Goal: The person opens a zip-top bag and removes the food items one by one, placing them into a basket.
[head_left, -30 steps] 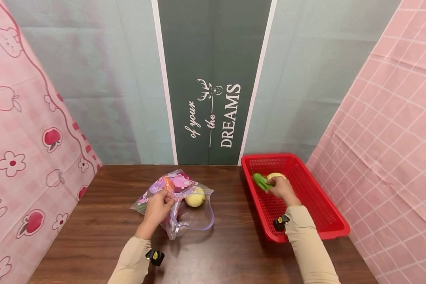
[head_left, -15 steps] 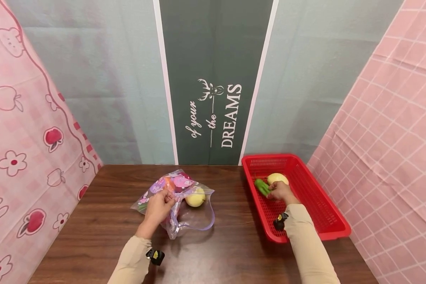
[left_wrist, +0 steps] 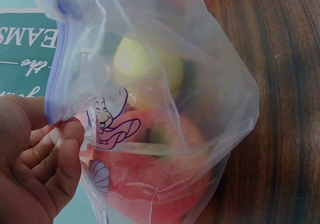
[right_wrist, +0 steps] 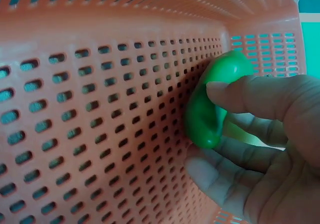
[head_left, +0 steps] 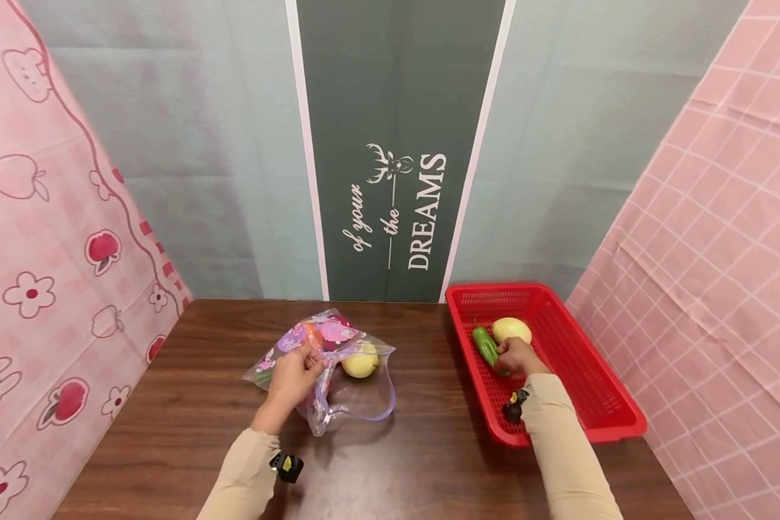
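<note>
My left hand (head_left: 294,379) pinches the edge of a clear zip bag (head_left: 357,401) with a purple rim and cartoon prints. Through its film show a pale yellow round fruit (head_left: 360,361) near the mouth, a red apple (left_wrist: 160,174), and orange, dark red and green items. In the red basket (head_left: 594,390), my right hand (head_left: 518,356) holds a green pepper (head_left: 485,345) by its near end. The right wrist view shows the thumb on the pepper (right_wrist: 212,99) and the fingers curled below it. A pale yellow oval fruit (head_left: 512,330) lies just beyond that hand.
The basket has slatted walls and stands at the right of the brown wooden table (head_left: 422,448). Printed pink cloth (head_left: 71,303) hangs at the left, pink checked cloth (head_left: 708,289) at the right. A grey-green curtain (head_left: 390,87) with lettering closes off the back.
My right hand has come a little nearer and lower in the basket with the green pepper, uncovering more of the yellow fruit. The left hand keeps its hold on the bag.
</note>
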Available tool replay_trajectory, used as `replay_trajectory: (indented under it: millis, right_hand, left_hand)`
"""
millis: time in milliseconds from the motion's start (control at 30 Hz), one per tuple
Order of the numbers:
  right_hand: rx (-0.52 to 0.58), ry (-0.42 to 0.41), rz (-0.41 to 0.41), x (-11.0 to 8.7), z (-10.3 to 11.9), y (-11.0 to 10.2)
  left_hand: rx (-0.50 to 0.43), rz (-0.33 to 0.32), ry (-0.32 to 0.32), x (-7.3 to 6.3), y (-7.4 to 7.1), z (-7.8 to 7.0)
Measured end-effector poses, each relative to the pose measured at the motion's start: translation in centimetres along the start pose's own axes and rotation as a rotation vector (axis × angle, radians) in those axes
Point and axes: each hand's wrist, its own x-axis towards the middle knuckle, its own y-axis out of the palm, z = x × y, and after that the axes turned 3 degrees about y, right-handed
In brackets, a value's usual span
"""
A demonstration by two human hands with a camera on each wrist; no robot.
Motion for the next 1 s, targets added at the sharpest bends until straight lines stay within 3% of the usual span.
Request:
replay_trajectory:
  millis: [200, 400, 533, 833, 1000]
  right_hand:
    - [-0.025, -0.008, -0.001, -0.8, 0.4, -0.3]
    - [-0.154, -0.004, -0.1, -2.2, 2.0, -0.4]
    - [-0.222, -0.003, -0.104, -3.0, 2.7, -0.6]
    - [-0.284, -0.015, -0.18, -5.0, 5.6, -0.4]
    - [-0.294, -0.02, -0.178, -6.0, 6.8, -0.8]
  left_hand:
    - [0.003, 0.006, 0.002, -0.1, 0.0, 0.1]
    - [0.001, 0.015, -0.009, -0.2, -0.3, 0.0]
    - [0.0, 0.014, 0.0, -0.2, -0.3, -0.1]
    - [-0.014, -0.001, -0.011, -0.1, -0.1, 0.2]
    - [-0.023, 0.001, -0.013, 0.0, -0.1, 0.1]
